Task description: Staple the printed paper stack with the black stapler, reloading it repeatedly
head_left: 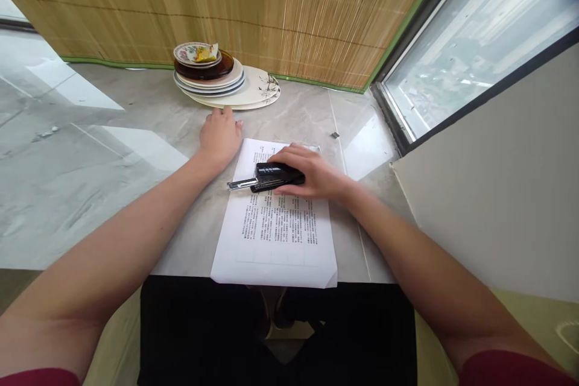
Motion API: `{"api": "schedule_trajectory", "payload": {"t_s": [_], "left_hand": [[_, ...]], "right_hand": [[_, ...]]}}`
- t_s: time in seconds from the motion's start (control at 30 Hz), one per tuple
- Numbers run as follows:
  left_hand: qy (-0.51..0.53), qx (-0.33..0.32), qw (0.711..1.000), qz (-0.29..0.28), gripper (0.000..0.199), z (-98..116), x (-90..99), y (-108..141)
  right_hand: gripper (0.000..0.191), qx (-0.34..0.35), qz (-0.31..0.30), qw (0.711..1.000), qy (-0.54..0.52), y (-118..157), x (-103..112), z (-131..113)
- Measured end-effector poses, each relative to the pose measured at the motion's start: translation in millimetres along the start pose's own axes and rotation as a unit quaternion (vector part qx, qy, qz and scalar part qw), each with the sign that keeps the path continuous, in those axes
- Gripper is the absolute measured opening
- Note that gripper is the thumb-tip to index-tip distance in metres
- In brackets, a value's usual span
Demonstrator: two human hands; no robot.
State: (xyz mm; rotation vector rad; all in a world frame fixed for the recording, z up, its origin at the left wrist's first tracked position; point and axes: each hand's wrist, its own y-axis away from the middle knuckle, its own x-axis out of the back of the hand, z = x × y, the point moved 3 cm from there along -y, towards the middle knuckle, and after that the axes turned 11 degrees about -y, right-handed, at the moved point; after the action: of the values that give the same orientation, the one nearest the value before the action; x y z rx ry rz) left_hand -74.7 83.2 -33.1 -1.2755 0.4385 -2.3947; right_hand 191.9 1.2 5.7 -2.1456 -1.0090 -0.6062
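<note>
A black stapler [278, 176] lies over the upper part of a printed sheet stack [275, 259], its metal tray sticking out to the left. My right hand [310, 172] is wrapped round the stapler's right end. To the left of the paper's top corner, my left hand [221, 137] rests on the grey stone counter [190, 253], just in front of the plates. Its fingers are curled down and mostly hidden from view, so whether anything is under them does not show. The paper's near edge reaches the counter's front edge, with its lower right corner slightly bent.
Stacked plates [208, 85] with a small yellow packet [207, 53] on top stand at the back, before a bamboo blind [226, 0]. A small dark staple strip [335, 135] lies right of the paper. A window [479, 36] and white wall [493, 175] bound the right side.
</note>
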Motion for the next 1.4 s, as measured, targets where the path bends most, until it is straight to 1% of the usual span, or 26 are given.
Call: {"api": "schedule_trajectory", "payload": {"t_s": [0.03,0.1,0.13,0.2,0.27,0.33,0.4,0.5,0.6,0.73,0.8,0.93,1.13,1.27,1.4], "left_hand": [[0.018,-0.007,1.0,-0.001,0.029,3.9,2.2,0.0],[0.049,-0.019,0.999,-0.003,0.027,12.6,5.6,0.1],[0.07,-0.023,0.997,-0.003,0.026,17.1,6.5,0.4],[0.146,-0.016,0.989,-0.011,0.025,24.6,6.1,1.6],[0.249,-0.002,0.968,-0.032,0.025,30.2,3.1,2.9],[0.331,0.01,0.943,-0.041,0.027,33.5,0.5,3.6],[0.371,0.011,0.928,-0.037,0.029,35.7,0.2,3.7],[0.401,-0.01,0.915,-0.042,0.031,41.0,4.1,4.5],[0.409,-0.052,0.908,-0.073,0.033,50.3,12.0,8.2],[0.377,-0.084,0.913,-0.129,0.036,61.2,21.1,15.1],[0.368,-0.085,0.913,-0.153,0.038,63.8,22.2,17.7],[0.362,-0.093,0.906,-0.2,0.042,64.7,18.3,20.0],[0.353,-0.166,0.889,-0.239,0.039,64.9,13.1,20.6],[0.323,-0.176,0.897,-0.247,0.037,62.7,10.6,20.8],[0.299,-0.184,0.904,-0.246,0.033,60.1,9.2,20.4]], "right_hand": [[0.04,-0.017,-0.004,1.0,0.009,-0.2,-5.1,1.0],[0.031,-0.03,0.015,0.999,0.022,-0.3,-10.5,2.2],[0.029,-0.027,0.034,0.999,0.026,-0.3,-10.7,2.4],[0.028,-0.023,0.091,0.995,0.039,0.1,-6.7,3.9],[0.029,-0.049,0.162,0.983,0.065,1.4,1.4,8.5],[0.031,-0.09,0.225,0.966,0.096,3.4,10.0,15.3],[0.031,-0.119,0.266,0.949,0.121,5.4,16.3,21.8],[0.031,-0.142,0.299,0.934,0.137,7.4,21.1,29.1],[0.031,-0.144,0.297,0.934,0.139,7.4,21.7,32.1],[0.032,-0.145,0.286,0.937,0.139,7.0,21.9,33.2],[0.032,-0.144,0.285,0.938,0.137,7.0,22.5,33.7],[0.034,-0.137,0.274,0.944,0.125,6.7,22.3,34.9],[0.033,-0.12,0.253,0.952,0.119,5.1,18.8,34.6],[0.033,-0.127,0.241,0.955,0.12,4.6,19.1,34.3],[0.033,-0.115,0.235,0.957,0.127,4.8,19.9,33.9]]}}
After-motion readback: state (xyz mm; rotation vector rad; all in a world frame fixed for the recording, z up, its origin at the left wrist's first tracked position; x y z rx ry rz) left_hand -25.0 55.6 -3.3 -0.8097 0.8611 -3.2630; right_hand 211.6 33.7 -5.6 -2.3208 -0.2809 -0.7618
